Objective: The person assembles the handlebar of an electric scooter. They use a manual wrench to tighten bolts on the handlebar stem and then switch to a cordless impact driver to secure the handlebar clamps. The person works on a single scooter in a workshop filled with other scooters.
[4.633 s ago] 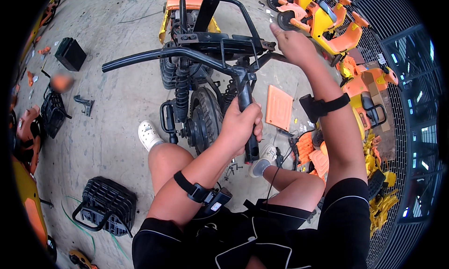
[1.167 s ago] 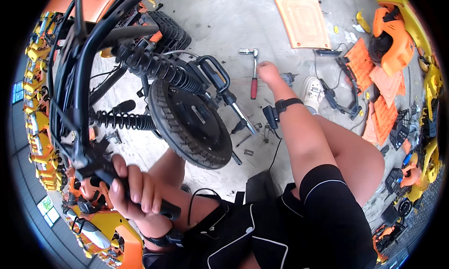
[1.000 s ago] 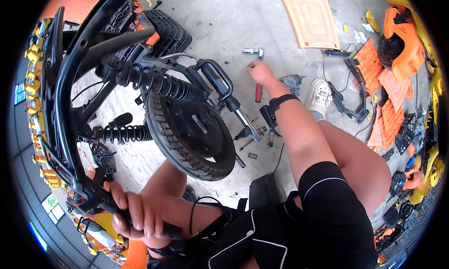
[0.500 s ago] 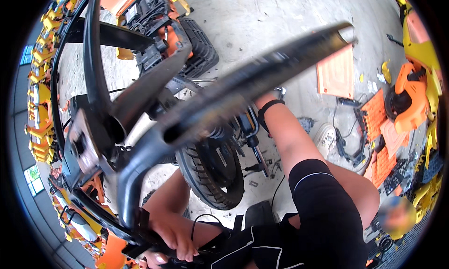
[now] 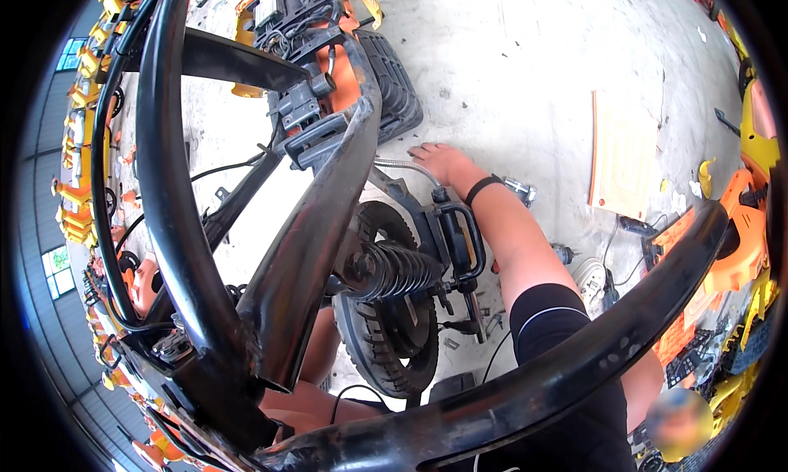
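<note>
My right hand [image 5: 439, 162] reaches past the wheel, with fingers stretched out and nothing visible in them. It looks to be at floor level, close to a grey braided hose [image 5: 408, 166]; whether it presses on the floor I cannot tell. A dark band is round that wrist. My left hand is hidden, apparently behind the large black tubular frame [image 5: 287, 250], which fills the left and foreground. One curved tube [image 5: 525, 390] crosses over my lap. Beneath the frame stand a black tyred wheel [image 5: 373, 349] and a coil spring shock absorber [image 5: 394, 271].
Beyond the frame lies an orange and black vehicle section [image 5: 328, 70] with a ribbed black mat. A pale orange panel [image 5: 624, 156] rests on the concrete floor. Orange and yellow body parts [image 5: 743, 234] pile up at right; rows of yellow parts [image 5: 78, 185] line the left.
The frame has turned, and its long tube has swung from above the wheel towards me and the right. My left hand, seen on the frame before, is now hidden. My right hand has come into sight.
</note>
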Demonstrator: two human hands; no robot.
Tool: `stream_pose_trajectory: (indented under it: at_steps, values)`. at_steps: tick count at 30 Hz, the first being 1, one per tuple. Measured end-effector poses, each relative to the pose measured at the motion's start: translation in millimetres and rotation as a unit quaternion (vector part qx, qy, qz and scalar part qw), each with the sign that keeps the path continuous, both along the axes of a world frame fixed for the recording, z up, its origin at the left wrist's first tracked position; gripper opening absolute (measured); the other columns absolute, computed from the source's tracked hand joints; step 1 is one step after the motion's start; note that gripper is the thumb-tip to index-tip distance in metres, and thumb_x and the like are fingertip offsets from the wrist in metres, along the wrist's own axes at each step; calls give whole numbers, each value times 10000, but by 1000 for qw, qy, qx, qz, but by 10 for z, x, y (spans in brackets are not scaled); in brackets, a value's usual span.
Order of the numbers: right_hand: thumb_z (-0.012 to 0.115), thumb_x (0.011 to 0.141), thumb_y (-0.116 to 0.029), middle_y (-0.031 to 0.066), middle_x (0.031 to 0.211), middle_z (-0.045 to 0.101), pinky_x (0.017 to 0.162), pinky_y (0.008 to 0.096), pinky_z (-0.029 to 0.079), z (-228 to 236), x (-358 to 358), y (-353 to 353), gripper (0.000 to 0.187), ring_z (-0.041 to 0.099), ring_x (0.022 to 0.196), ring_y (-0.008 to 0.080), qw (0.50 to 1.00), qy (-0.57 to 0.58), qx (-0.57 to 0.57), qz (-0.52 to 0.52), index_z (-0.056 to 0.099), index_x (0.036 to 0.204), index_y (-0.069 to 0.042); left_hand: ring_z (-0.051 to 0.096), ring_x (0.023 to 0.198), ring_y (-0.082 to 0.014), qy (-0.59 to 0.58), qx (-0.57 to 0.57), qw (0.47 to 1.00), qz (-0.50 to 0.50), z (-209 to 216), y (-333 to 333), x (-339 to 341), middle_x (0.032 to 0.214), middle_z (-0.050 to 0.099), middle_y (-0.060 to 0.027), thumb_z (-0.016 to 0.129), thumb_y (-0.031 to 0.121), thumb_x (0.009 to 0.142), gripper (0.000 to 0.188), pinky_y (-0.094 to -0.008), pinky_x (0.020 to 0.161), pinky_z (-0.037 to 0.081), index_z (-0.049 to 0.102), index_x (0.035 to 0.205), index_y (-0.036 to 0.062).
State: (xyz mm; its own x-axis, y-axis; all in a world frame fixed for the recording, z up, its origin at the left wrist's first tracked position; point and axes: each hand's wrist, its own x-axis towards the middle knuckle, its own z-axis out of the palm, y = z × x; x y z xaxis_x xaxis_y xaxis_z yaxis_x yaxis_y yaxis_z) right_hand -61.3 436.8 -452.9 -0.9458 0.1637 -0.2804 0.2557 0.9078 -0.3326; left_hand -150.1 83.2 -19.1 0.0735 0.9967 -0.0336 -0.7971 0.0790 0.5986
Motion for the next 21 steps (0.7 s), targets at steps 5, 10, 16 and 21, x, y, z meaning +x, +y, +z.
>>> stream_pose_trajectory:
  at_steps: [5,10,16,21]
  values:
    - [495,928,-200,73,1484,486,1087,379,416,-121,-13,-35,337,499,1317,242,999,36,-12,-17,678,1189,-88,685,928,-355,38,-35,998,19,112,28,117,998,640,-247,740,162,821,618,-482,838,561,462,1290,-130]
    - [539,894,-168,81,1323,572,1012,377,458,-34,31,-89,267,551,1217,250,998,45,-32,-37,683,1106,-93,690,916,-350,52,-59,996,35,131,-47,97,986,646,-240,748,168,812,617,-467,827,565,475,1277,-132]
    - [588,848,-122,73,1188,601,947,376,500,-92,170,-254,167,571,1134,253,965,242,-36,-90,653,1001,-106,695,901,-343,66,-85,993,46,154,-48,90,971,653,-232,758,175,802,615,-450,815,570,491,1261,-136]
    - [589,828,-127,63,1097,601,905,374,528,-107,290,-375,151,578,1076,253,973,159,-83,-144,637,971,-111,699,888,-338,85,-101,990,58,229,-69,170,959,658,-225,766,181,794,614,-435,804,574,504,1248,-139]
